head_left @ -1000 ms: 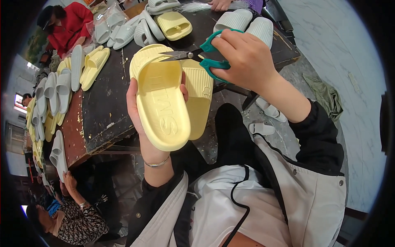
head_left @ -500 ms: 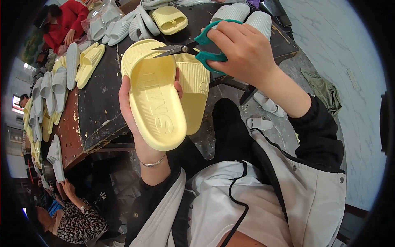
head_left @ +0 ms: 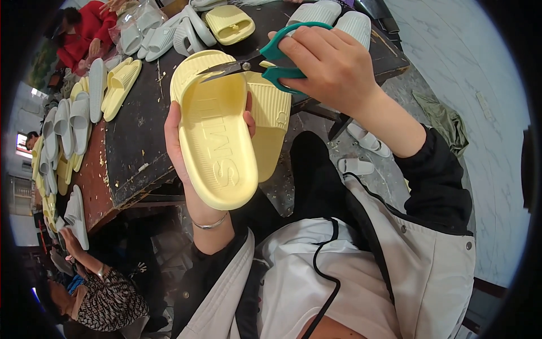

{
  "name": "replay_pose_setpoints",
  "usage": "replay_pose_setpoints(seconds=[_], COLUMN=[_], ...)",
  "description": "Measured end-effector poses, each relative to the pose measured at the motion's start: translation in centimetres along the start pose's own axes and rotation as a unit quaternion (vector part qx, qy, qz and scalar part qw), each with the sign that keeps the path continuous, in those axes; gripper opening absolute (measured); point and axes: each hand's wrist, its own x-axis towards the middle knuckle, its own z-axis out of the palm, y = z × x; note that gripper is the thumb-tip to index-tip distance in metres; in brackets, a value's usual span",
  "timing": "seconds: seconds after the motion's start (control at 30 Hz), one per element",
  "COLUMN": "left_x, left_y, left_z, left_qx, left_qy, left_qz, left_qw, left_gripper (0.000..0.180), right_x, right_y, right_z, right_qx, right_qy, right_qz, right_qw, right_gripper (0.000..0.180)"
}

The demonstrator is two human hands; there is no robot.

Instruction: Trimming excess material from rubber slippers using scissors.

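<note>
Above the dark table (head_left: 135, 141), left hand (head_left: 189, 164) grips slipper (head_left: 217, 135).

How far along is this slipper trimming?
In hand: the left hand grips a pair of yellow slippers while the right hand puts green-handled scissors to the toe edge. Rows of slippers lie on the dark table; trimmed or waiting, I can't tell.

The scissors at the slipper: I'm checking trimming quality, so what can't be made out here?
- Head view: the scissors blade tips sit too small against the yellow slipper rim to show any cut.
- The right hand hides most of the handles.
- The left hand lies mostly behind the slipper.
</note>
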Motion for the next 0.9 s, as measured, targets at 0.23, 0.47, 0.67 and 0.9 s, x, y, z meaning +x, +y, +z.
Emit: replay_pose_setpoints(seconds=[0.23, 0.47, 0.67, 0.9], left_x=[-0.3, -0.2, -0.2, -0.1], left_y=[0.3, -0.1, 0.0, 0.4], left_z=[0.1, -0.2, 0.1, -0.6], left_qx=[0.007, -0.001, -0.002, -0.013], left_qy=[-0.005, 0.003, 0.009, -0.034], left_qz=[-0.001, -0.004, -0.004, -0.028], left_qw=[1.0, 1.0, 1.0, 0.999], left_gripper=[0.07, 0.071, 0.071, 0.072], right_x=[0.4, 0.0, 0.2, 0.1], right_y=[0.2, 0.4, 0.7, 1.0], right_z=[-0.2, -0.3, -0.3, 0.3], right_qx=[-0.018, -0.038, -0.042, -0.042], right_qy=[0.021, 0.017, 0.025, 0.034], right_qz=[-0.002, -0.018, -0.025, -0.029], right_qw=[1.0, 0.999, 0.998, 0.998], right_gripper=[0.052, 0.049, 0.047, 0.044])
